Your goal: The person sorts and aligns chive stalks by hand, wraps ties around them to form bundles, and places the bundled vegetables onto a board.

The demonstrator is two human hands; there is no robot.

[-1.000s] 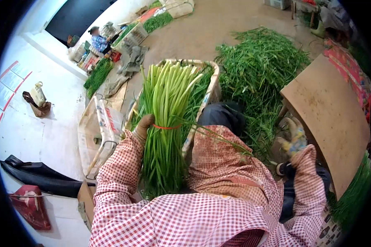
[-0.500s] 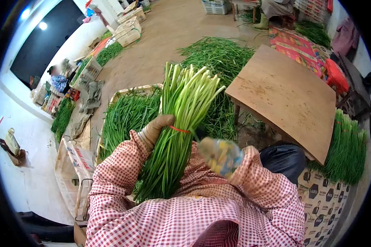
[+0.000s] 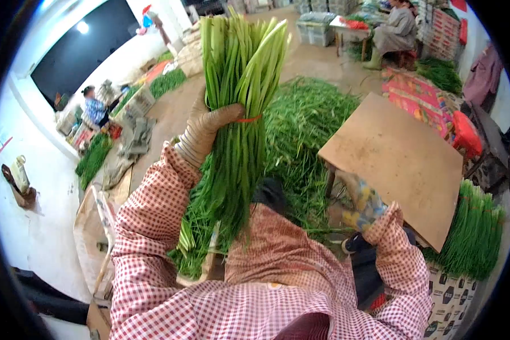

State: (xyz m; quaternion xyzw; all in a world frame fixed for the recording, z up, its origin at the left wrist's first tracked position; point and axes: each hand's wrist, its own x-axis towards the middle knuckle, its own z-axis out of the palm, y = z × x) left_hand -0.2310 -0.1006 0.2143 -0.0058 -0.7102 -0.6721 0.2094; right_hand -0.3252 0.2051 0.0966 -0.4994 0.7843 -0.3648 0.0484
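My left hand (image 3: pixel 212 122), in a tan work glove, is wrapped round a thick bunch of garlic chives (image 3: pixel 241 73) and holds it up in front of me. The pale stalk ends point up and the green leaves hang down. A red band (image 3: pixel 249 119) goes round the bunch beside my thumb. My right hand (image 3: pixel 361 201), in a glove with a yellow and blue patterned cuff, is at the left edge of the brown board (image 3: pixel 396 164), apart from the bunch. Motion smears its fingers, and I see nothing plainly in them.
Loose chives (image 3: pixel 309 130) lie heaped on the floor ahead. A crate of greens (image 3: pixel 212 255) is partly hidden below my left arm. Banded bunches (image 3: pixel 470 232) stand right of the board. One person (image 3: pixel 96 105) sits far left, another (image 3: pixel 396 31) far right.
My left hand has lifted the banded bunch up and forward. My right hand has moved away from the bunch to the right, towards the board's edge.
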